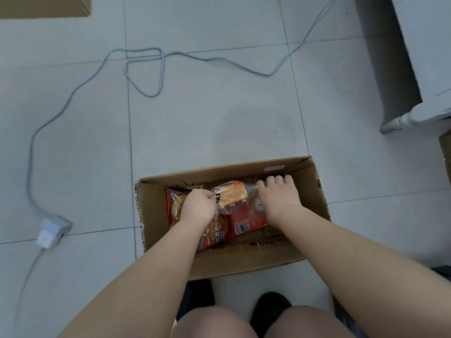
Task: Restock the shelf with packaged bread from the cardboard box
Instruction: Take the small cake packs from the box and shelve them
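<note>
An open cardboard box (314,191) stands on the tiled floor in front of my knees. Inside lie red bread packs: one red bean pack (218,234) at the left and another red pack (246,222) beside it. On top of them lies a clear-wrapped loaf (234,195). My left hand (199,204) grips the loaf's left end, fingers curled round the wrapper. My right hand (280,195) is on the loaf's right end, fingers bent down over it, near the box's far wall. The shelf is not recognisable in this view.
A grey cable (146,71) loops across the floor tiles to a white plug adapter (52,231) at the left. A white furniture leg and base (402,118) stand at the upper right. Another cardboard piece (44,6) lies at the top left. My shoes (271,311) are below the box.
</note>
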Demonstrator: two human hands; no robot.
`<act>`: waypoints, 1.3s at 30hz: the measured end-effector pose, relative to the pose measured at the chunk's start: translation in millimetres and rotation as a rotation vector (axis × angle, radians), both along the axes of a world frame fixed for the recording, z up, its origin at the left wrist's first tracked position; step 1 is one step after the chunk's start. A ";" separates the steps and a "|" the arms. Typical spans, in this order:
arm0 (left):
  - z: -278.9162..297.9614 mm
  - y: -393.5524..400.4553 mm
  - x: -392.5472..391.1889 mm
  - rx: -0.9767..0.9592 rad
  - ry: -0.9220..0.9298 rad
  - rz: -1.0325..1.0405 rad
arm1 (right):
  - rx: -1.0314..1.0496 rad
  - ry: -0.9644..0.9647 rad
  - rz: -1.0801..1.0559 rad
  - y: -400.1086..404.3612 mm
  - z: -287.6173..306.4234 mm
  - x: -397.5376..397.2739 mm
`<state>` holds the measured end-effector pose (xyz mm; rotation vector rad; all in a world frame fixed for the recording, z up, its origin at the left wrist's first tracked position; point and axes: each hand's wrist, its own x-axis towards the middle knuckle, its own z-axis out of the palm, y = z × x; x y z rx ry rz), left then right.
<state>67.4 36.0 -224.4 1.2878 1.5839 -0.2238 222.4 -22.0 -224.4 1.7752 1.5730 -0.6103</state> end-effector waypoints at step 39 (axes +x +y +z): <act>681.2 -7.8 50.2 0.552 -0.806 0.624 | 0.869 1.660 -1.528 -28.8 727.4 29.7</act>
